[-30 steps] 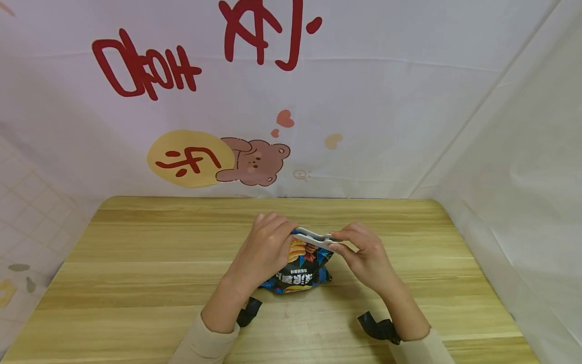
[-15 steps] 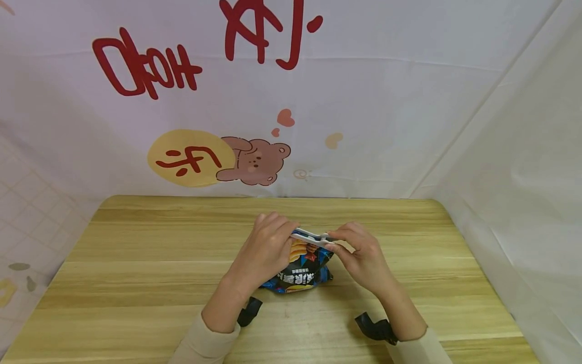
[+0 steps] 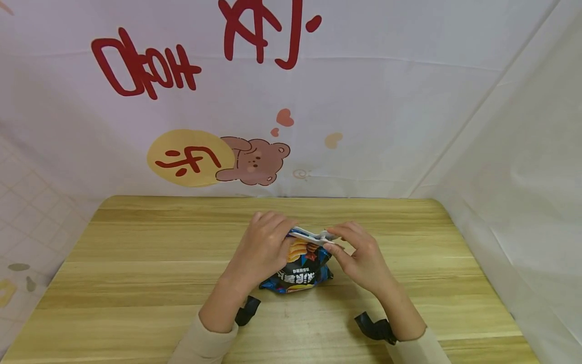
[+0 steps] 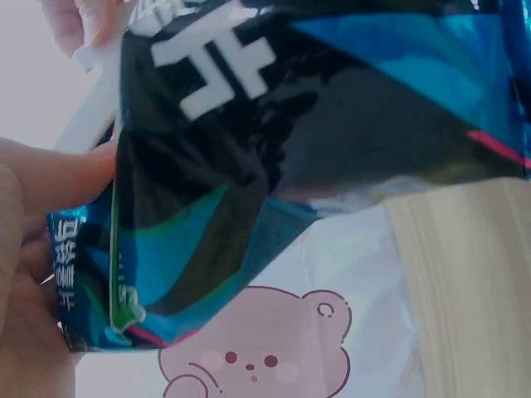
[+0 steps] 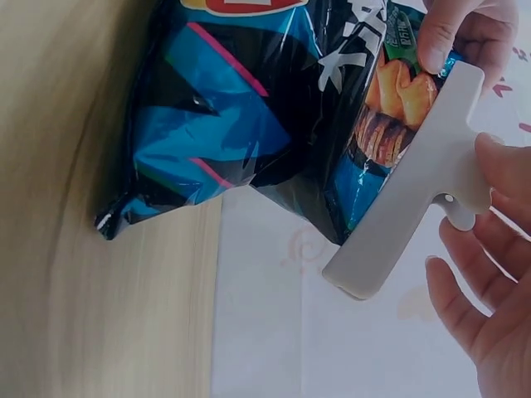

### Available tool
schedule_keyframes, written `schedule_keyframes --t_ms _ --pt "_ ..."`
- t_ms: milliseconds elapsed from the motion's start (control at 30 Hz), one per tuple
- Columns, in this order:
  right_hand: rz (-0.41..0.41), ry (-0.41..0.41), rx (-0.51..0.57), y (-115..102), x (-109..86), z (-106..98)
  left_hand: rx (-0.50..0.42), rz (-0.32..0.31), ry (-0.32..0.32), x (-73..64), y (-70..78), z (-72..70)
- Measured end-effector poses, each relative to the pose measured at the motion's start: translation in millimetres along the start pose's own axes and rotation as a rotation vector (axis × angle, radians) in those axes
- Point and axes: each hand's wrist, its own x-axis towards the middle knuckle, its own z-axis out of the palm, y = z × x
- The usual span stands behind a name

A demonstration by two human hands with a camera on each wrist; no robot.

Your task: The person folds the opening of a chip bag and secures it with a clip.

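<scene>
A black and blue potato chip bag (image 3: 300,270) stands on the table, its top end folded over. My left hand (image 3: 261,250) pinches the bag's top from the left; in the left wrist view the thumb (image 4: 70,174) presses the foil. A white bag clip (image 5: 406,199) lies across the folded top edge of the bag. With thumb and fingers my right hand (image 3: 361,255) grips the clip's handle tabs. Seen from the right wrist, the other right fingers (image 5: 473,265) spread below the tabs. The left fingers partly hide the clip's far end in the head view.
The wooden table (image 3: 136,283) reaches back to a white cloth wall (image 3: 386,126) printed with a bear and red characters. Black straps (image 3: 375,326) hang at both wrists. Another white cloth (image 3: 523,202) runs along the right side.
My right hand has shifted slightly left, still on the clip's tabs, and more of the tabs shows. The left hand and the bag have barely moved.
</scene>
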Motion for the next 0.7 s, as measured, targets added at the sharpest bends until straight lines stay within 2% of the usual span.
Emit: schedule_keyframes --t_ms 300,500,700 --pt "0.059 -0.027 -0.012 -0.6 -1.8 -1.9 -0.003 -0.052 -0.042 -2.4 -3.6 -13.7" --pt "0.141 -0.079 0.001 1.3 -8.8 -8.4 -0.058 -0.057 -0.016 -5.5 -5.1 -19.1" --pt "0.210 -0.092 -0.074 10.9 -19.9 -24.5 -0.080 -0.050 0.006 -12.1 -9.6 -24.0"
